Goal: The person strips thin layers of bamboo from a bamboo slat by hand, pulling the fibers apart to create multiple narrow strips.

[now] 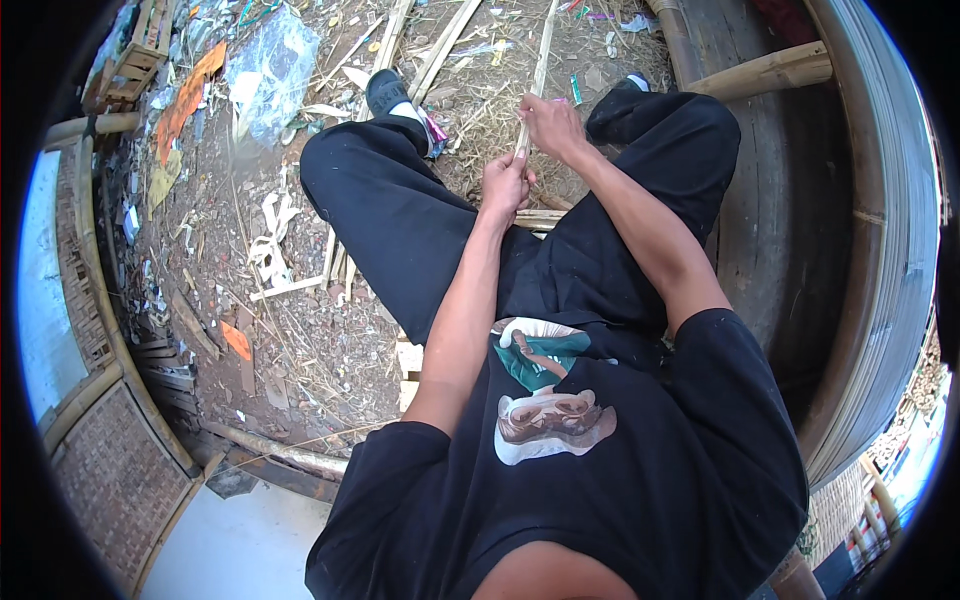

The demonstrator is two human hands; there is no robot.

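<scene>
A long, pale strip of bamboo or wood runs from between my knees away toward the top edge. My left hand is closed around its near end, thumb lying along it. Just beyond, my right hand has its fingers closed on the same strip. A small bit of pink shows beside the right hand's knuckles; I cannot tell whether it is held or lies on the ground. Both hands are between my bent legs, above straw and shavings.
More pale strips lie ahead on the littered dirt. To the left are a clear plastic sheet, an orange scrap and a wooden crate. A bamboo pole and a dark plank structure stand close on the right.
</scene>
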